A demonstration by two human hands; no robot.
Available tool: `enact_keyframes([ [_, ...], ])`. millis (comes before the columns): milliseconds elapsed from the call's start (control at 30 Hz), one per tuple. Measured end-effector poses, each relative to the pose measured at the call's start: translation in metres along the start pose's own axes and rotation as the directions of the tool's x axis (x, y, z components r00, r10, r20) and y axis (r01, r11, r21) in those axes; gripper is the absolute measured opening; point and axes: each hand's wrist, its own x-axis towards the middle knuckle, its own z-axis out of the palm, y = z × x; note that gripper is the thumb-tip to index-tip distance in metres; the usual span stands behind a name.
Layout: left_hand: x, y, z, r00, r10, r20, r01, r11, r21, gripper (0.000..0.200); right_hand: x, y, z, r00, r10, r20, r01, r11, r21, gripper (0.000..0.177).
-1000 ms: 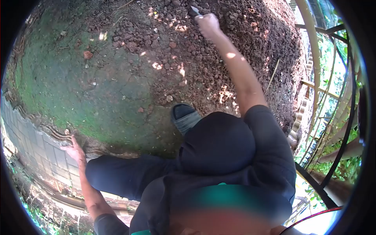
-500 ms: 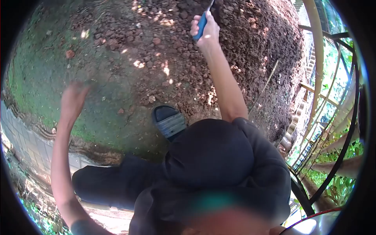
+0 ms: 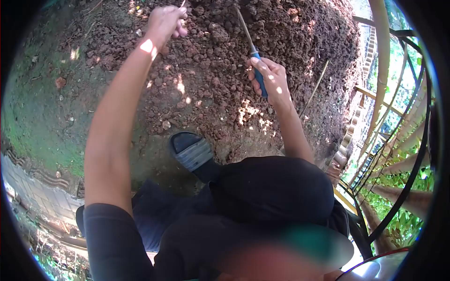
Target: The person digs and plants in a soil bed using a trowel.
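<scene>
On my head feed, the biggest item is the soil bed [image 3: 206, 105]: greenish and smoother toward its left edge, brown and crumbly over the middle and right. Along its right edge I have scalloped edging [image 3: 349, 136], then a fence of poles [image 3: 380, 56] with foliage [image 3: 401, 208] behind. Paving [image 3: 37, 189] lies outside the near left corner, with a wavy border [image 3: 42, 177] between it and the soil.

Person is low at the near edge of the bed, dark clothing, one bent knee [image 3: 276, 187] toward the right. Left arm [image 3: 112, 131] reaches far out over the bed, right arm [image 3: 295, 126] is bent and closer in. One sandal [image 3: 191, 151] shows on the soil between the arms.

Right hand [image 3: 272, 79]: fingers wrapped round the blue handle of a hand tool [image 3: 260, 77], thumb lying along it. Tool is over the right half of the bed, narrow metal blade [image 3: 245, 33] slanting away toward the far edge, end close to loose soil; I can't tell if it touches.

Left hand [image 3: 165, 22]: fingers curled, over clods left of the blade, well apart from the right hand. A thin pale thing [image 3: 183, 3] shows at the fingertips; can't tell what it is or whether it's pinched.

Smaller stuff: dry stick [image 3: 316, 89] right of the right forearm, reddish lump [image 3: 60, 83] toward the left edge, pale clod [image 3: 166, 125] just beyond the sandal.
</scene>
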Motion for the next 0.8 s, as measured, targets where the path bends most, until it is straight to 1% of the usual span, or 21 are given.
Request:
enact_keyframes([
  [33,-0.017,0.000,-0.010,0.999,-0.042,-0.028,0.040,0.997,-0.065,0.029,0.006,-0.004,0.008,0.999,-0.027,0.026,0.026,0.999,0.025,0.026],
  [67,-0.034,0.000,-0.022,0.991,-0.134,-0.025,0.128,0.978,-0.164,0.030,0.011,-0.013,0.018,1.000,-0.019,0.017,0.019,1.000,-0.014,0.025],
  [100,-0.055,-0.009,-0.037,0.998,-0.030,-0.048,0.018,0.974,-0.227,0.031,0.020,-0.020,0.025,0.996,-0.084,0.020,0.084,0.996,-0.034,0.024],
  [133,-0.072,-0.007,-0.051,0.985,-0.104,-0.134,0.062,0.957,-0.284,0.028,0.029,-0.025,0.034,0.990,-0.140,0.026,0.142,0.988,-0.054,0.024],
  [167,-0.079,-0.015,-0.069,0.967,-0.136,-0.216,0.070,0.954,-0.291,0.026,0.039,-0.031,0.044,0.980,-0.197,0.033,0.199,0.977,-0.075,0.024],
  [200,-0.081,-0.017,-0.089,0.947,-0.050,-0.317,0.007,0.991,-0.136,0.025,0.048,-0.040,0.056,0.960,-0.280,-0.016,0.275,0.950,-0.147,0.026],
  [233,-0.086,-0.020,-0.108,0.918,0.037,-0.395,-0.031,0.999,0.022,0.025,0.056,-0.048,0.069,0.919,-0.392,-0.041,0.374,0.900,-0.222,0.025],
  [267,-0.083,-0.019,-0.127,0.900,0.110,-0.422,-0.016,0.975,0.221,0.027,0.073,-0.044,0.080,0.859,-0.510,-0.052,0.480,0.836,-0.267,0.024],
  [300,-0.071,-0.015,-0.147,0.880,0.198,-0.433,-0.003,0.912,0.411,0.029,0.090,-0.039,0.090,0.775,-0.629,-0.059,0.584,0.749,-0.312,0.022],
  [333,-0.055,-0.012,-0.164,0.845,0.421,-0.331,-0.019,0.642,0.767,0.029,0.098,-0.031,0.099,0.802,-0.597,0.025,0.563,0.740,-0.368,0.020],
  [367,-0.037,-0.008,-0.168,0.785,0.573,-0.235,-0.145,0.540,0.829,0.030,0.105,-0.028,0.103,0.824,-0.557,0.102,0.542,0.724,-0.426,0.018],
  [400,-0.017,-0.007,-0.170,0.702,0.701,-0.124,-0.259,0.414,0.873,0.031,0.095,-0.033,0.102,0.877,-0.430,0.213,0.473,0.705,-0.528,0.016],
  [433,0.008,-0.008,-0.171,0.602,0.798,-0.002,-0.357,0.271,0.894,0.033,0.101,-0.012,0.101,0.901,-0.368,0.231,0.434,0.784,-0.444,0.017],
  [500,0.113,-0.067,-0.206,0.761,0.647,0.045,-0.457,0.486,0.745,0.035,0.068,-0.012,0.091,0.934,-0.301,0.195,0.358,0.777,-0.518,0.020],
  [533,0.092,-0.017,-0.164,0.767,0.628,-0.132,-0.341,0.573,0.745,0.026,0.058,-0.007,0.082,0.950,-0.247,0.192,0.311,0.822,-0.477,0.022],
  [567,0.068,0.039,-0.119,0.746,0.593,-0.304,-0.229,0.657,0.719,0.024,0.049,-0.001,0.073,0.961,-0.199,0.191,0.264,0.862,-0.432,0.024],
  [600,0.097,0.028,-0.122,0.682,0.684,-0.257,-0.281,0.571,0.772,0.024,0.039,0.001,0.066,0.967,-0.170,0.191,0.239,0.863,-0.445,0.024],
  [667,0.121,0.023,-0.117,0.743,0.658,-0.122,-0.140,0.332,0.933,0.028,0.024,0.008,0.049,0.972,-0.128,0.197,0.209,0.853,-0.478,0.027],
  [700,0.130,0.026,-0.112,0.776,0.627,-0.065,-0.073,0.191,0.979,0.032,0.019,0.012,0.043,0.972,-0.110,0.209,0.202,0.844,-0.496,0.029],
  [733,0.119,0.030,-0.099,0.679,0.734,-0.013,-0.040,0.055,0.998,0.022,0.010,0.000,0.045,0.983,-0.041,0.176,0.105,0.922,-0.373,0.033],
  [800,0.116,0.029,-0.092,0.728,0.685,0.022,-0.097,0.071,0.993,0.018,0.010,0.002,0.045,0.990,-0.009,0.143,0.056,0.943,-0.328,0.035],
])
